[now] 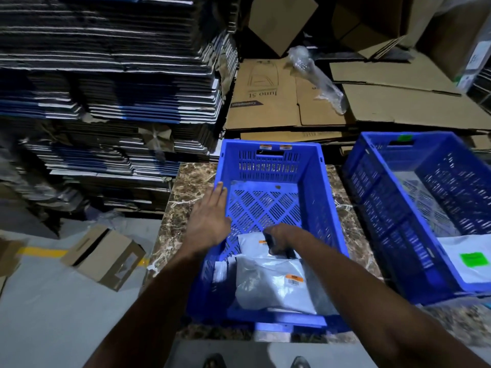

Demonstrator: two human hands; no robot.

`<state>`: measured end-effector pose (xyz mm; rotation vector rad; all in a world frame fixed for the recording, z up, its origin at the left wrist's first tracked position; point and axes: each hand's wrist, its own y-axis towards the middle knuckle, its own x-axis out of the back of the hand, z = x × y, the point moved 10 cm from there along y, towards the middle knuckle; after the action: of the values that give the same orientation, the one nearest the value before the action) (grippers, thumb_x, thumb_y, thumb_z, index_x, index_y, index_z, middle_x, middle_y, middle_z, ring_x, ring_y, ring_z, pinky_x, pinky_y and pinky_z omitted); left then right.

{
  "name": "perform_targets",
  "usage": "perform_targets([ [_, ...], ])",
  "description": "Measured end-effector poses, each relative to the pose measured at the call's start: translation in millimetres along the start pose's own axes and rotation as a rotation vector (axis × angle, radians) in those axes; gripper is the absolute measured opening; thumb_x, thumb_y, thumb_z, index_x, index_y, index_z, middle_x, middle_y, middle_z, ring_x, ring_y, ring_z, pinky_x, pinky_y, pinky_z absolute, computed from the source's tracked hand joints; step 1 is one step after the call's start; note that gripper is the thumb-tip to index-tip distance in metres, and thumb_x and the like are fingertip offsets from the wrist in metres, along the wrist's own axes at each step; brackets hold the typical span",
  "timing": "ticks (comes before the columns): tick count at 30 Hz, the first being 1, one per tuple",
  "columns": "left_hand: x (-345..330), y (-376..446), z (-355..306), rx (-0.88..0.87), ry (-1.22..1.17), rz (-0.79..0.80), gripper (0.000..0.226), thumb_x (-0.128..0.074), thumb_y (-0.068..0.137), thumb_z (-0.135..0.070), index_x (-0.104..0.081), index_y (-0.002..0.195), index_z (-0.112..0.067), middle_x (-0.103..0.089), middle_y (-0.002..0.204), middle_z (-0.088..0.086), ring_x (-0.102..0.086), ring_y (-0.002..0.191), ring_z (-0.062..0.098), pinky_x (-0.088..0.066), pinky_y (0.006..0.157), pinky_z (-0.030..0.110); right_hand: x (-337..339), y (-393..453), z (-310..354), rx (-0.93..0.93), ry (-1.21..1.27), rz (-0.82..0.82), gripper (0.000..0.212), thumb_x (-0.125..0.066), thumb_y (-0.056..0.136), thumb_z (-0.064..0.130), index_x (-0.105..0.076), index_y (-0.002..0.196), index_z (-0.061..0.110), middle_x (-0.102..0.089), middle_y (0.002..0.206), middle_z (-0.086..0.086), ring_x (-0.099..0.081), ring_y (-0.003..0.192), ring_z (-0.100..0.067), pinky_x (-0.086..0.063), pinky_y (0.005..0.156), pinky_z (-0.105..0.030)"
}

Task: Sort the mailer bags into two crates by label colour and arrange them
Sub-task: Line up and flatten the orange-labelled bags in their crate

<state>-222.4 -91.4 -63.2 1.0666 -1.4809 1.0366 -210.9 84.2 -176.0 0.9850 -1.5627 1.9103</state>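
Two blue crates stand on a marble-patterned bench (186,192). The centre crate (271,166) holds at least three grey mailer bags bunched at its near end; two show orange labels, and two orange stickers sit on its far wall. The nearest bag (271,288) lies on top, its orange label (294,277) facing up. A second bag (252,241) lies beyond it, partly under the right hand, and the edges of others at the left wall are too overlapped to count.

The right crate (393,208), cut off by the frame's right edge, holds a bag with a green label (474,259); a green sticker marks its far wall.

The left hand (210,216) lies flat and released on the centre crate's left rim. The right hand (279,239) is clenched on the second bag's dark upper edge.

Stacks of flattened cardboard (106,75) fill the upper left.
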Motion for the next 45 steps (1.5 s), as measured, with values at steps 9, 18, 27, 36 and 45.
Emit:
perform_targets([
  [9, 7, 1, -2, 0.017, -0.070, -0.039, 0.075, -0.045, 0.099, -0.034, -0.001, 0.159, -0.021, 0.007, 0.166, -0.006, 0.004, 0.153, 0.018, -0.009, 0.124, 0.048, 1, 13, -11, 0.006, -0.010, -0.117, 0.073, -0.078, 0.073, 0.056, -0.053, 0.131, 0.020, -0.052, 0.133, -0.008, -0.048, 0.128, -0.028, -0.039, 0.098, -0.044],
  [18, 46, -23, -15, -0.064, -0.214, -0.375, 0.046, -0.044, 0.101, -0.040, -0.049, 0.141, -0.018, -0.058, 0.131, 0.010, -0.047, 0.129, 0.028, -0.042, 0.106, 0.042, 57, -55, -22, 0.180, 1.278, -0.586, 0.062, -0.059, 0.085, 0.067, -0.052, 0.135, 0.032, -0.061, 0.130, 0.016, -0.058, 0.121, -0.006, -0.046, 0.105, -0.033],
  [27, 29, -1, -49, 0.181, -1.298, -0.236, 0.054, -0.052, 0.087, -0.066, -0.069, 0.095, -0.016, -0.074, 0.095, 0.002, -0.071, 0.092, 0.021, -0.055, 0.086, 0.046, 106, -125, -4, 0.064, 1.067, -1.034, 0.032, -0.041, 0.102, 0.046, -0.050, 0.109, 0.016, -0.066, 0.090, -0.001, -0.065, 0.079, -0.021, -0.048, 0.065, -0.036],
  [36, 48, -12, -50, 0.380, -1.194, -0.493, 0.047, -0.036, 0.103, -0.047, -0.060, 0.098, -0.007, -0.068, 0.093, 0.012, -0.064, 0.091, 0.031, -0.051, 0.079, 0.044, 110, -139, 18, 0.072, 1.011, -1.107, 0.051, -0.030, 0.095, 0.058, -0.051, 0.120, 0.019, -0.067, 0.083, 0.000, -0.064, 0.071, -0.020, -0.052, 0.063, -0.042],
  [45, 64, -20, -37, 0.338, -1.039, -0.561, 0.045, -0.033, 0.105, -0.042, -0.059, 0.104, -0.005, -0.066, 0.090, 0.012, -0.060, 0.082, 0.030, -0.044, 0.069, 0.038, 114, -139, 19, -0.007, 0.957, -1.097, 0.061, -0.026, 0.091, 0.074, -0.050, 0.082, 0.018, -0.061, 0.071, -0.002, -0.060, 0.066, -0.019, -0.047, 0.063, -0.042],
])
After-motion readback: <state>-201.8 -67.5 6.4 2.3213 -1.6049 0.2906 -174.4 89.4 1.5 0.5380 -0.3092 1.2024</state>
